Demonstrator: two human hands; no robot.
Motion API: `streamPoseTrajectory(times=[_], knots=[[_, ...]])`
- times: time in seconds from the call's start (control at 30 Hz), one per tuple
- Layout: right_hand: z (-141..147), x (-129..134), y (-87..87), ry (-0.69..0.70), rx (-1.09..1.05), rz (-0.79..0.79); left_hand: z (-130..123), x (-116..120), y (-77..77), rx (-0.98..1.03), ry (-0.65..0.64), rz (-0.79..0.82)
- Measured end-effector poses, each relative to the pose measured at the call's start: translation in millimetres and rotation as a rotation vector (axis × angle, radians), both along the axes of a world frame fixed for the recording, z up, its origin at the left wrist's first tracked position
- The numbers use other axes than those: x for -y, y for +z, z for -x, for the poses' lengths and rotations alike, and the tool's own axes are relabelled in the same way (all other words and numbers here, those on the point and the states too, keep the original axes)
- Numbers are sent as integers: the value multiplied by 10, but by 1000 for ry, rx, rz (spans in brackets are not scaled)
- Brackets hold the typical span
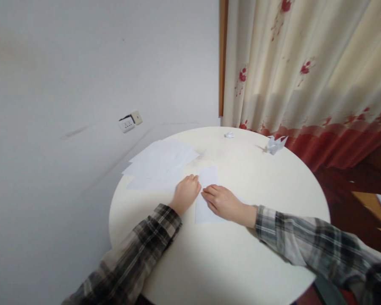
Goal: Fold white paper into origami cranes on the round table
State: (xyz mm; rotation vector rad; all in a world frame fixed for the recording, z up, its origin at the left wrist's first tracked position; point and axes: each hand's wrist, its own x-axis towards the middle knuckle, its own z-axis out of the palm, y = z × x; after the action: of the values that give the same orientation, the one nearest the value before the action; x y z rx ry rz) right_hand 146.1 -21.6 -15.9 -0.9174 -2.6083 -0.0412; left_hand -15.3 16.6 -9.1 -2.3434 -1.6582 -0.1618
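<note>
A folded white sheet of paper (206, 212) lies on the round white table (209, 262), between and under my hands. My left hand (188, 190) rests at the left edge of this sheet, its fingers curled; whether it pinches the paper is hidden. My right hand (220, 200) lies over the sheet's middle with its fingers bent together and their tips on the paper, close to the left fingertips but apart from them. Part of the sheet's right side is covered by the right hand and wrist.
Loose white sheets (160, 161) overlap at the table's left back. A crumpled paper (229, 135) sits near the back edge, and a folded paper figure (275, 145) stands at the right back. A wall with a socket (126, 124) borders the left; a curtain (292, 76) hangs behind.
</note>
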Motion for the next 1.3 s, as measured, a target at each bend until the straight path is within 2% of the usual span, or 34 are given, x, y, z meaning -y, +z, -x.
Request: streamPoseTrajectory(times=[0.8,1.0,1.3], knots=[[7,4,17,-19,-9,-8,218,741,20,86,-157,-18],[2,1,29,-11,-10,-5,247,849,47,107,-191,-22],[5,12,48,-16,1,-12,282,983,10,109,-239,-42]])
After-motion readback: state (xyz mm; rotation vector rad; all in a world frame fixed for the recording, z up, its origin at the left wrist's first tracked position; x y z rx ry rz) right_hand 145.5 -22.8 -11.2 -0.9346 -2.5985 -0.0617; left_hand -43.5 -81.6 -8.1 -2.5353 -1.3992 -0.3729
